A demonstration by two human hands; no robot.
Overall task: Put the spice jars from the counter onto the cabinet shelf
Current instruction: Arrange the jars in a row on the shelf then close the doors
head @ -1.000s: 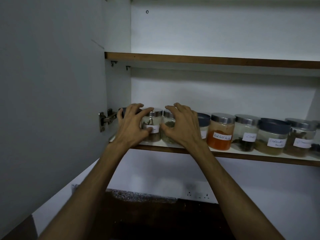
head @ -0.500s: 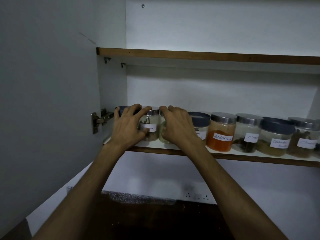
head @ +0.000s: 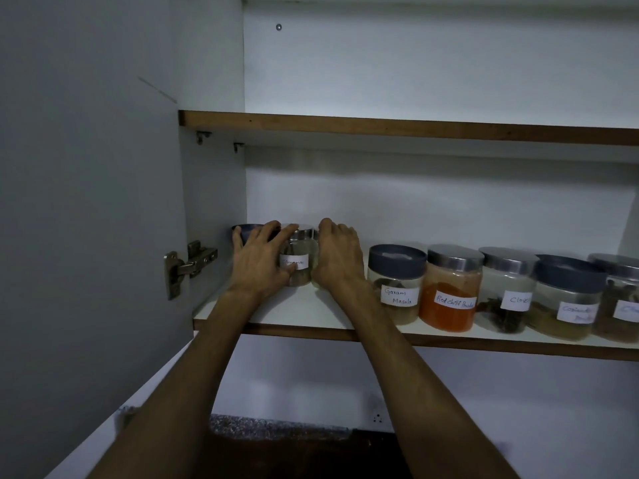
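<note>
Spice jars stand on the lower cabinet shelf. My left hand lies over a blue-lidded jar at the far left, its thumb across the white label of a silver-lidded jar beside it. My right hand wraps a second silver-lidded jar; only a sliver of its lid shows. These three jars sit deep at the back left. To the right stand the Garam Masala jar, the red chilli powder jar, the cloves jar and the coriander jar.
The open cabinet door hangs at the left on a metal hinge. An upper shelf runs above with nothing seen on it. Another labelled jar is cut off at the right edge. The dark counter lies below.
Both hands have slid their jars further back and to the left on the shelf. The Garam Masala jar, hidden before by my right hand, now shows in full.
</note>
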